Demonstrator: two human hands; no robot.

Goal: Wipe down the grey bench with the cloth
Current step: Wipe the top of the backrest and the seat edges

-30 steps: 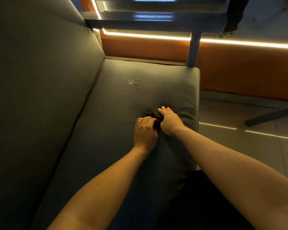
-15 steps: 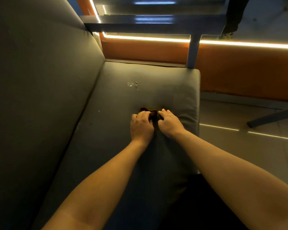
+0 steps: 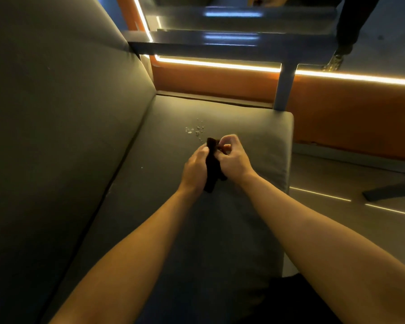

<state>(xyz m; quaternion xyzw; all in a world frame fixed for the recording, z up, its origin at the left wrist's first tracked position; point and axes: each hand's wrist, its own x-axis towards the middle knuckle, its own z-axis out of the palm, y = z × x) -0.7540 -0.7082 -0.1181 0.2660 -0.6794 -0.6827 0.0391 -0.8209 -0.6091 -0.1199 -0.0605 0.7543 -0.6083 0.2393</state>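
The grey bench seat (image 3: 164,206) runs away from me, with its padded back (image 3: 56,113) on the left. A small dark cloth (image 3: 212,167) hangs bunched between my two hands, just above the seat's middle. My left hand (image 3: 194,169) grips its left side with curled fingers. My right hand (image 3: 234,157) pinches its upper edge. A cluster of water droplets (image 3: 195,130) sits on the seat just beyond the cloth.
The seat's right edge (image 3: 288,160) drops to a pale floor (image 3: 337,230). A grey metal post (image 3: 284,87) and a crossbar stand at the bench's far end, before an orange wall with a lit strip (image 3: 220,65). A dark table foot (image 3: 391,192) lies on the floor at right.
Both hands have moved forward toward the droplets and lifted the cloth off the seat; it now hangs gathered between them instead of lying pressed flat.
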